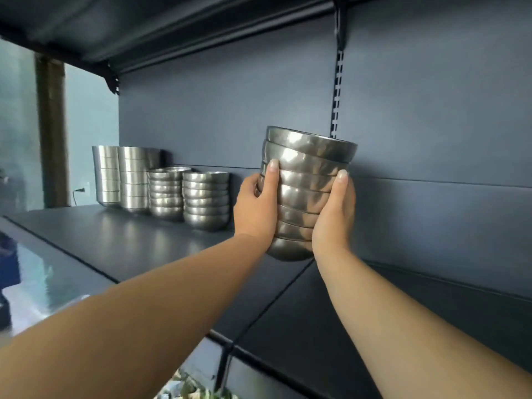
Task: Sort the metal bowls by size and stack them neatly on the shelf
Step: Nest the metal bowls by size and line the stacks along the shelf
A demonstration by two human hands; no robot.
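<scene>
Head view: a dark blue-grey metal shelf [138, 243] runs from the left edge across the picture, backed by a matching flat back panel [431, 110] with a slotted upright rail [337, 93] set into it. Another dark shelf [144, 27] hangs overhead on brackets.

At the far left of the lower shelf, against the back panel, stand two tall stacks of straight-sided shiny steel bowls [126, 177], touching each other. Just right of them stand two lower stacks of rounded dull-steel bowls [190, 195], also side by side, the right one a little nearer the camera.

Right of these, held up above the shelf surface and clear of it, is a tall stack of nested rounded grey metal bowls [305, 185], tilted slightly so that its top leans toward the right. It lies between both hands. The left hand [256, 208] grasps the stack's left side, thumb up along the front and fingers wrapped round behind. The right hand [334, 214] grasps the right side, thumb pointing up along the bowls, palm pressed to the lower rims. Both bare forearms reach in from the bottom of the picture.

Below the shelf's front edge at far left lies a glossy pale floor [37, 283], blurred.
</scene>
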